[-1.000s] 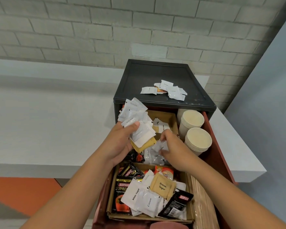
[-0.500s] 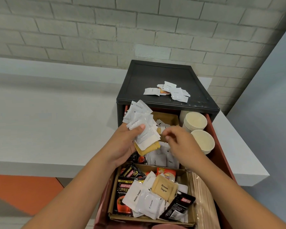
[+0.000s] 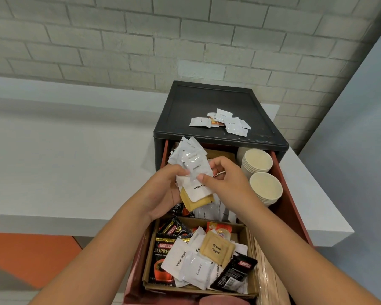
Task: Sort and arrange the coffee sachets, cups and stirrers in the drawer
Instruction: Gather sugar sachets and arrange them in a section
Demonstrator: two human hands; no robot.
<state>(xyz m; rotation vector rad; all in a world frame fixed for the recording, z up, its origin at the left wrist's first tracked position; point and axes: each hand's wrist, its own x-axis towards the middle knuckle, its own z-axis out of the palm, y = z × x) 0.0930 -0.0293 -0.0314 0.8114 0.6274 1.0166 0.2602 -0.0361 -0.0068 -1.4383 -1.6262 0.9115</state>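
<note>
Above the open red drawer, my left hand grips a fanned bundle of sachets, white ones over a brown one. My right hand pinches a white cream sachet against the top of that bundle. In the near cardboard compartment lie mixed sachets: Kopiko coffee, white sugar, cream and brown sugar. Two stacks of paper cups stand at the drawer's right. Wooden stirrers lie along the right side.
Several cream sachets lie on the black cabinet top. A white counter runs left and right of the cabinet, with a brick wall behind. More sachets lie in the middle compartment under my hands.
My right hand rose from the middle compartment with a white sachet and brought it onto the bundle in my left hand. The left hand stayed roughly in place.
</note>
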